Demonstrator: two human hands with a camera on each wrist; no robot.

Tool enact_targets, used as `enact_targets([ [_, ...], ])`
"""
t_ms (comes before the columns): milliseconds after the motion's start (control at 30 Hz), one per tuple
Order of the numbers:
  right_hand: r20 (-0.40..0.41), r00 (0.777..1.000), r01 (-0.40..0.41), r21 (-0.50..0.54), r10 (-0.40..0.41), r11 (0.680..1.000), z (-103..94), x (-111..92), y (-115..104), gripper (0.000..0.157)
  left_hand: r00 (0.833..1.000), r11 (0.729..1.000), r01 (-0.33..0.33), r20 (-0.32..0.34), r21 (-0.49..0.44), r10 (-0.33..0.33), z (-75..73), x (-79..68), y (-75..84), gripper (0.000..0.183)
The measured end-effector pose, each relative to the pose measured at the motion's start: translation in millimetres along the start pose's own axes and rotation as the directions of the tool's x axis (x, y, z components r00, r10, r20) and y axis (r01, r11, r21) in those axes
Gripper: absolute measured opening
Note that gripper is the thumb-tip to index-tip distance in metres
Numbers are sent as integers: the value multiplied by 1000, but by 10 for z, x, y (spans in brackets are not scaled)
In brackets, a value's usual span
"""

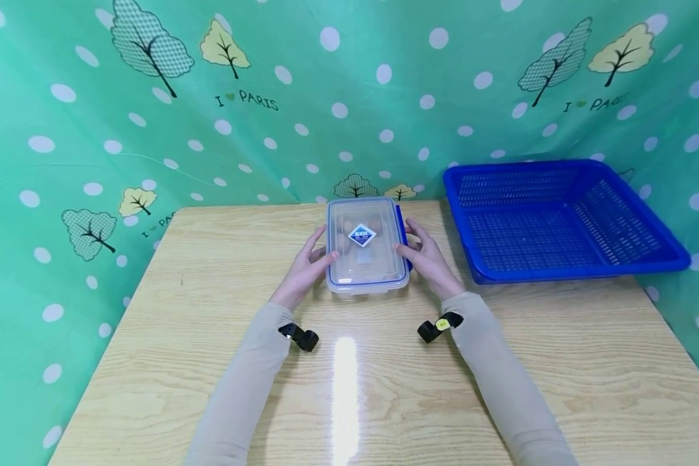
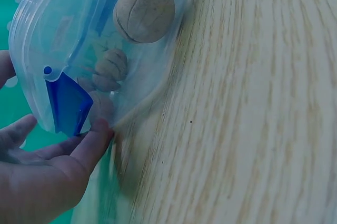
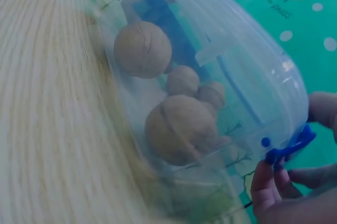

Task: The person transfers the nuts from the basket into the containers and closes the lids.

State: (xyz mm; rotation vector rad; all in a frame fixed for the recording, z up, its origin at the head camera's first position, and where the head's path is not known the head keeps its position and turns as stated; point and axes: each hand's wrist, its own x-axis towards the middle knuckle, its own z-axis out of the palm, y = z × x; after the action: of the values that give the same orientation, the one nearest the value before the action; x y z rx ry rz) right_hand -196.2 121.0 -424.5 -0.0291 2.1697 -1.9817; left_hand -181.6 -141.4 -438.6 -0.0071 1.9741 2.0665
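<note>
A clear plastic food container with a blue-edged lid and a diamond label stands on the wooden table. My left hand holds its left side, thumb on the lid's edge. On the opposite side my right hand grips it, thumb also over the lid. The right wrist view shows fingertips at a blue latch that sticks outward. Another blue latch angles out beside my left fingers. Several round tan balls, large and small, lie inside; their material is unclear.
A blue perforated plastic basket stands to the right of the container, its rim jutting past the table's back right edge. Behind the wooden table hangs a green dotted curtain with printed trees.
</note>
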Motion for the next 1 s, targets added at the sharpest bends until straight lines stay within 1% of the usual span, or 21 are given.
enact_targets([
  [100, 28, 1000, 8, 50, -9, 999, 7, 30, 48, 71, 1000, 1000, 0, 2, -28, 0, 1, 7, -7, 73],
  [167, 45, 999, 28, 55, -30, 998, 17, 39, 78, 69, 1000, 1000, 0, 1, -31, 0, -1, 11, -12, 74],
  [333, 115, 990, 77, 17, -78, 997, 66, 42, 134, 68, 1000, 1000, 0, -18, -26, -1, -1, 13, -24, 74],
  [433, 156, 984, 88, 14, -89, 996, 86, 51, 159, 68, 1000, 999, -1, -21, -37, 0, 1, 16, -33, 75],
  [567, 165, 981, 101, 32, -105, 994, 77, 59, 162, 68, 1000, 998, 4, -11, -58, -4, 11, 23, -26, 77],
  [600, 165, 980, 105, 32, -109, 994, 71, 59, 162, 67, 1000, 998, 10, -7, -60, -11, 25, 4, 15, 77],
  [667, 167, 978, 123, 27, -126, 992, 69, 59, 158, 68, 1000, 998, 16, -7, -58, -16, 26, 15, 21, 77],
  [800, 186, 973, 134, 16, -135, 991, 80, 11, 68, 67, 1000, 998, 22, -18, -51, -23, 27, 37, 19, 76],
  [833, 193, 972, 135, 9, -134, 991, 83, -9, 28, 67, 999, 999, 20, -24, -48, -21, 19, 59, -15, 76],
  [933, 202, 974, 110, -7, -106, 994, 91, -79, -91, 66, 999, 998, 18, -31, -53, -20, 22, 56, -21, 75],
  [1000, 203, 975, 97, -21, -91, 995, 89, -92, -108, 67, 999, 998, 22, -41, -61, -24, 25, 49, -21, 76],
])
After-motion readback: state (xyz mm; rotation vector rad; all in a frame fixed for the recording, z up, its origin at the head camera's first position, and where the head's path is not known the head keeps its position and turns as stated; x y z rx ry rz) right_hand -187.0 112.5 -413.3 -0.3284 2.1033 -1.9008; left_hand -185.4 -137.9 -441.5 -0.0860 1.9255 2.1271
